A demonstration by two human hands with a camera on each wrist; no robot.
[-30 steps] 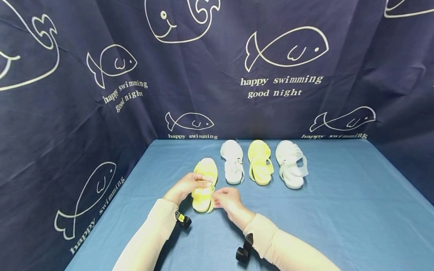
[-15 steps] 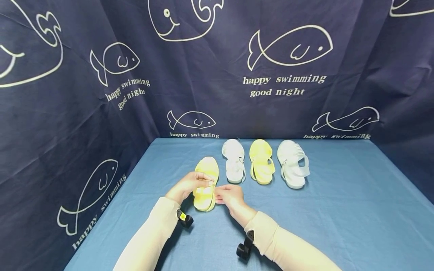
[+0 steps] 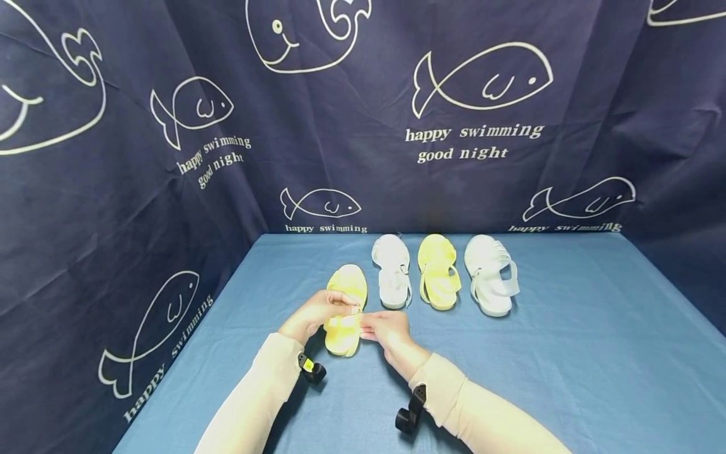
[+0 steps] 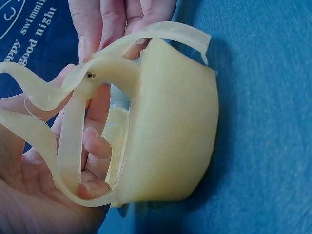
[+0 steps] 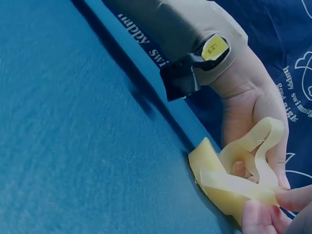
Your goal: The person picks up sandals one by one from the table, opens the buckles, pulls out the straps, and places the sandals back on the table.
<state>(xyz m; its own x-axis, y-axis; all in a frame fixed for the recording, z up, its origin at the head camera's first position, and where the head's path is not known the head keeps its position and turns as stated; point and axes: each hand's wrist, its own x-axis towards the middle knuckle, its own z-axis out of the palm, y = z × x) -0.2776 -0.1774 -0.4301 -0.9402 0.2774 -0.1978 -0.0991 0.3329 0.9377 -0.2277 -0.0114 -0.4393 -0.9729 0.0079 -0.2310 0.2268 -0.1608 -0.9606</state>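
Note:
A yellow jelly sandal (image 3: 348, 282) stands at the left of the row in the head view, toe pointing away. My left hand (image 3: 319, 313) holds its straps from the left side. In the left wrist view, fingers of the left hand (image 4: 53, 212) reach through the strap loops behind the pale yellow heel (image 4: 170, 126). A small metal-ringed hole (image 4: 90, 75) shows in the strap. From the right, my right hand (image 3: 389, 329) pinches the strap at the sandal's side. The right wrist view shows the right fingertips (image 5: 253, 214) against the strap, whose exact grip point is partly hidden.
To the right stand a white sandal (image 3: 391, 271), another yellow sandal (image 3: 438, 271) and a second white sandal (image 3: 490, 277). They rest on a blue cloth-covered table (image 3: 567, 340). A dark blue printed curtain (image 3: 374, 132) hangs behind and at the sides.
The right hand has moved slightly up and in towards the sandal, and the loose strap lies closer along the sole's right side. The left hand stays on the straps.

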